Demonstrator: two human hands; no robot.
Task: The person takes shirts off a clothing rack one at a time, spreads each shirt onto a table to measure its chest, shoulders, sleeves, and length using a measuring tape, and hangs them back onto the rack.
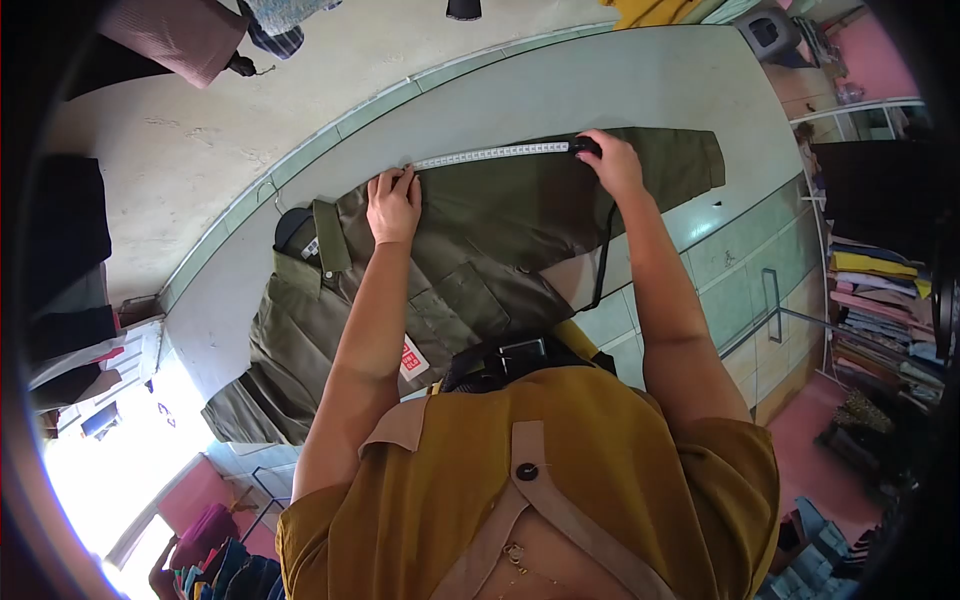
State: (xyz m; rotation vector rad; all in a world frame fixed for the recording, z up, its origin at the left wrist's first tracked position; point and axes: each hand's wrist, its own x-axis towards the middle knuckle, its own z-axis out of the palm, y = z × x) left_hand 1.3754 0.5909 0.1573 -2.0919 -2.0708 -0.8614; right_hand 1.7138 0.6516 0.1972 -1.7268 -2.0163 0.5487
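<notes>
An olive-green shirt (480,230) lies spread on a light tabletop, its collar toward the left and one sleeve stretched to the right. A white tape measure (490,155) runs straight along that sleeve's upper side. With its fingers closed, my left hand (393,210) presses the tape's end near the shirt's shoulder. My right hand (615,165) grips the tape's black case (585,147) farther along the sleeve. A white tag with red print (412,358) lies on the shirt front. A dark hanger (292,228) sits inside the collar.
Stacked folded clothes (880,310) fill a rack on the right. Dark garments (70,230) hang at the left. A metal rail (775,312) juts out by the tiled counter front (725,290). A grey plastic object (768,35) stands at the upper right.
</notes>
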